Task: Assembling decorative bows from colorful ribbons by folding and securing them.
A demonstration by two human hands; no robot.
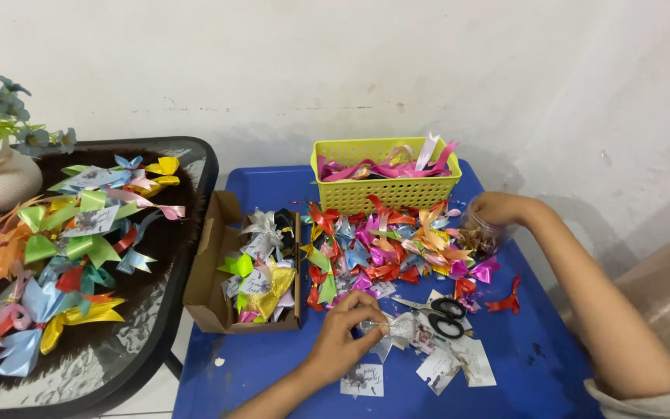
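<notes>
Silver bow pinched in left hand | right hand grips jar | blue table, white wall

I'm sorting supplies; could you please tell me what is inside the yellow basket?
The yellow basket holds loose ribbon strips, mostly pink with some white, sticking above its rim. Anything beneath them is covered.

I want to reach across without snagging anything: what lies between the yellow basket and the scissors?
In the head view, a heap of coloured ribbon bows covers the blue table between the yellow basket and the scissors.
</notes>
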